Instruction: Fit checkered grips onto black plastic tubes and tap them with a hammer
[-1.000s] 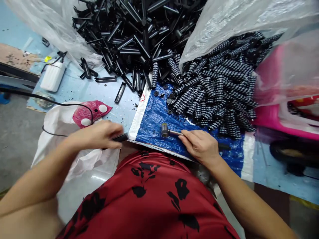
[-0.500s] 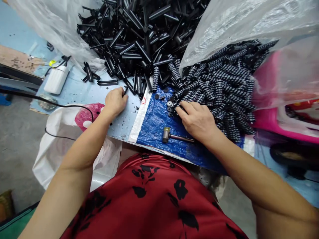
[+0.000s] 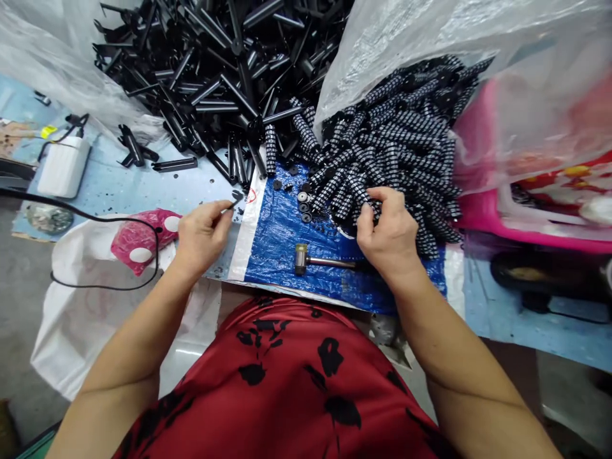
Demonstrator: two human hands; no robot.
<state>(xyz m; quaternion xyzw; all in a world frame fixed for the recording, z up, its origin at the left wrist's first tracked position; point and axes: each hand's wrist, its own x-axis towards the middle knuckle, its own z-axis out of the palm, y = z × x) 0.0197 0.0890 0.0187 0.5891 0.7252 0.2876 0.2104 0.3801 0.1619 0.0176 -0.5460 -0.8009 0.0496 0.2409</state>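
My left hand (image 3: 201,234) is closed in a pinch on a thin black rod (image 3: 231,205) above the light blue table top (image 3: 143,186). My right hand (image 3: 388,233) is closed on a black-and-white patterned grip (image 3: 370,203) at the near edge of the pile of patterned grips (image 3: 396,140). A small hammer (image 3: 321,260) lies on the blue tarp (image 3: 282,242) between my hands. Small black washers (image 3: 303,203) lie on the tarp just beyond it.
A big heap of black plastic tubes (image 3: 224,70) fills the far middle, spilling from a clear bag (image 3: 52,83). A white charger box (image 3: 63,166) and black cable (image 3: 95,220) lie at the left, beside a pink pouch (image 3: 138,239) on a white sack (image 3: 81,319). A pink bin (image 3: 535,210) stands at the right.
My left hand came back from the black tubes holding a thin black rod. My right hand curled and took hold of a patterned grip. The view shifted to the right.
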